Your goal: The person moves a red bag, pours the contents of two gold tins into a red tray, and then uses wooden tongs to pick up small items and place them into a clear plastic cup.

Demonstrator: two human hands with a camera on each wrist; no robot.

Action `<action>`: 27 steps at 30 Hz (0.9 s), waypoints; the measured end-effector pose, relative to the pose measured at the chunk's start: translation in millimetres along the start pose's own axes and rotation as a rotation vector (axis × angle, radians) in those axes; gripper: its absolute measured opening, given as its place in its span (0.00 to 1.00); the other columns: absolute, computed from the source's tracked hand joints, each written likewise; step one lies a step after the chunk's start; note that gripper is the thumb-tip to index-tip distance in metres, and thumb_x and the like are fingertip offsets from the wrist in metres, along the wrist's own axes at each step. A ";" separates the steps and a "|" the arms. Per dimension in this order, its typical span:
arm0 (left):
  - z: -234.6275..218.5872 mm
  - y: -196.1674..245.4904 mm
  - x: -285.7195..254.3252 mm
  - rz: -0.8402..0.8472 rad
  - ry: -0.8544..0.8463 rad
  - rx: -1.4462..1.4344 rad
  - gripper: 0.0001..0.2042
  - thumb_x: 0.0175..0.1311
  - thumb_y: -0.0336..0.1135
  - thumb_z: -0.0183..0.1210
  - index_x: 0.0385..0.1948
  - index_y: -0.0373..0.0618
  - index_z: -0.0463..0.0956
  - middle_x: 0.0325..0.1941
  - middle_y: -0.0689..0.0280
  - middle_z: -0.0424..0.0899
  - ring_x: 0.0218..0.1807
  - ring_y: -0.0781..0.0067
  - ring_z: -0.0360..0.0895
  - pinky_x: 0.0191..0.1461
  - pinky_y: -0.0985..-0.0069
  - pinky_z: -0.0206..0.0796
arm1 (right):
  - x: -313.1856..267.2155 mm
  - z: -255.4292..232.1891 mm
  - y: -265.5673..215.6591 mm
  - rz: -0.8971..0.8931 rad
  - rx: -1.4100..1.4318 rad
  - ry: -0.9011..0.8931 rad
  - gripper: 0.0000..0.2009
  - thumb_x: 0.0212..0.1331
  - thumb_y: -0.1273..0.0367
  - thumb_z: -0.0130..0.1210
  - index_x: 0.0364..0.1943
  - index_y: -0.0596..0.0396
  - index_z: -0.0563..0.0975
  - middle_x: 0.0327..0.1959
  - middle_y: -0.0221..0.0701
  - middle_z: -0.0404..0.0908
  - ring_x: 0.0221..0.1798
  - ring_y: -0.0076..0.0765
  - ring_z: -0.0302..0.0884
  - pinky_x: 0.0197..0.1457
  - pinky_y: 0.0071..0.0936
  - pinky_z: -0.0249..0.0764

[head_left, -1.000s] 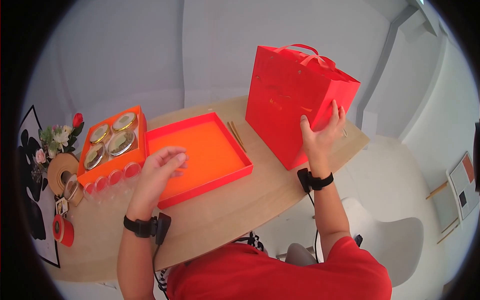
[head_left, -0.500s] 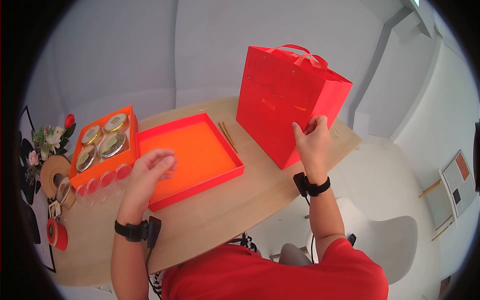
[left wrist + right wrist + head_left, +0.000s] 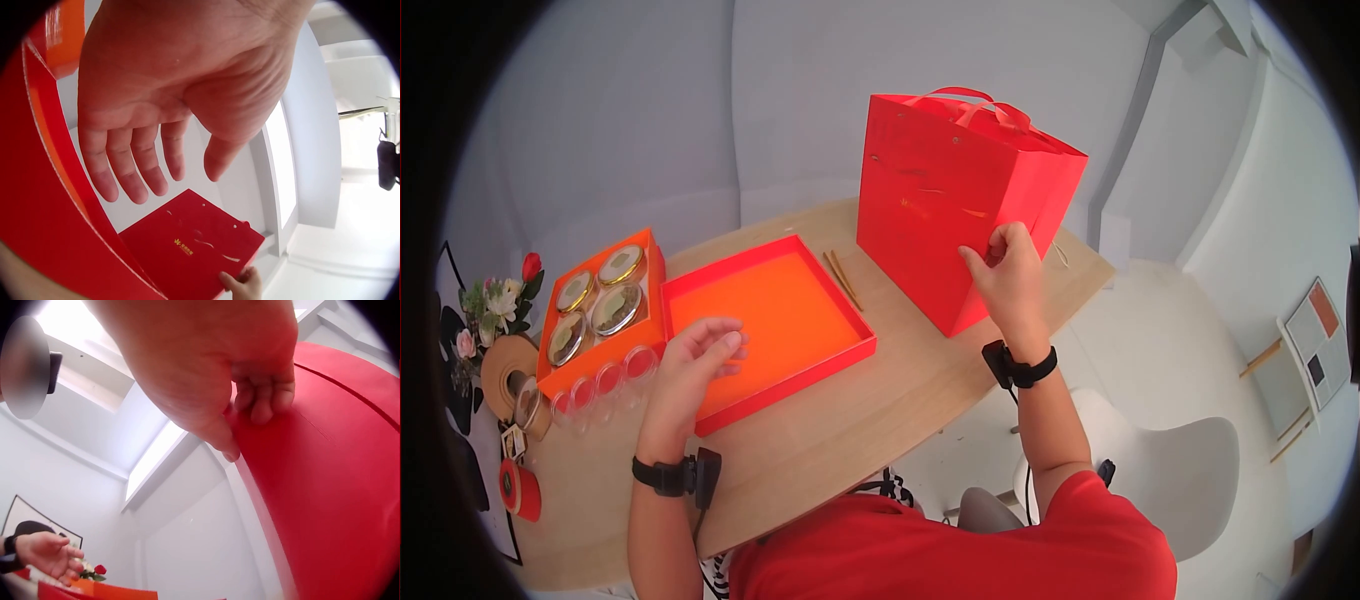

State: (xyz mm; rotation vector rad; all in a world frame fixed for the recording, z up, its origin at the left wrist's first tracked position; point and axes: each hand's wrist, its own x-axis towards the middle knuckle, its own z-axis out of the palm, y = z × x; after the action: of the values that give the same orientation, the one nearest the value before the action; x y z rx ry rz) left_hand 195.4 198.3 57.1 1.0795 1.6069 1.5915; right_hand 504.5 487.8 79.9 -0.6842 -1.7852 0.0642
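A tall red paper gift bag with ribbon handles stands upright on the table. My right hand is at its near vertical corner, thumb along the front edge and curled fingers against the side panel. The right wrist view shows those fingertips on the red paper. My left hand hangs over the near left part of a shallow box tray, red outside and orange inside, its fingers loosely bent and holding nothing. The left wrist view shows the bare palm.
Left of the tray stands an orange box with several lidded jars, and small red-lidded jars in front. Gold sticks lie between tray and bag. Flowers, a ribbon spool and a brown roll fill the left end.
My right hand's fingers, spread on the bag's side before, have curled in at its near corner. My left hand keeps its pose over the tray. The whole head view has shifted slightly.
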 end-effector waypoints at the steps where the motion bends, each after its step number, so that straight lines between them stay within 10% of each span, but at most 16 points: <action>1: 0.4 -0.4 -0.4 -0.001 -0.003 0.003 0.14 0.79 0.38 0.62 0.58 0.43 0.82 0.53 0.64 0.88 0.54 0.72 0.86 0.58 0.72 0.79 | 0.4 0.4 0.4 -0.036 0.003 -0.007 0.23 0.54 0.75 0.79 0.38 0.56 0.69 0.33 0.35 0.74 0.31 0.37 0.75 0.35 0.34 0.77; 10: -5.0 -3.4 -2.6 -0.005 0.000 -0.013 0.13 0.80 0.38 0.62 0.58 0.42 0.82 0.53 0.64 0.88 0.54 0.72 0.86 0.57 0.72 0.80 | 1.8 3.2 7.4 -0.059 -0.021 0.037 0.21 0.53 0.77 0.78 0.38 0.57 0.71 0.35 0.36 0.76 0.31 0.38 0.76 0.35 0.34 0.77; 19: -6.2 -5.7 -1.3 0.003 -0.020 -0.017 0.13 0.79 0.38 0.63 0.58 0.43 0.82 0.53 0.64 0.88 0.53 0.73 0.86 0.57 0.73 0.80 | 73.7 -65.3 19.6 -0.299 -0.108 0.322 0.14 0.61 0.78 0.62 0.51 0.54 0.83 0.51 0.39 0.82 0.59 0.49 0.77 0.66 0.42 0.72; 27: -2.4 -0.7 -3.7 0.003 -0.014 -0.021 0.14 0.79 0.39 0.63 0.58 0.43 0.82 0.52 0.65 0.88 0.53 0.73 0.85 0.58 0.73 0.79 | 140.8 -94.5 44.2 -0.408 -0.361 -0.114 0.25 0.54 0.83 0.53 0.52 0.45 0.87 0.67 0.40 0.80 0.71 0.52 0.75 0.75 0.51 0.66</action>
State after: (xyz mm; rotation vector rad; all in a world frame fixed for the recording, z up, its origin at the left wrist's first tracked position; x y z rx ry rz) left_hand 194.9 193.9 56.2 1.0802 1.5772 1.5958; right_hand 584.2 563.8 216.2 -0.5618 -2.0371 -0.5139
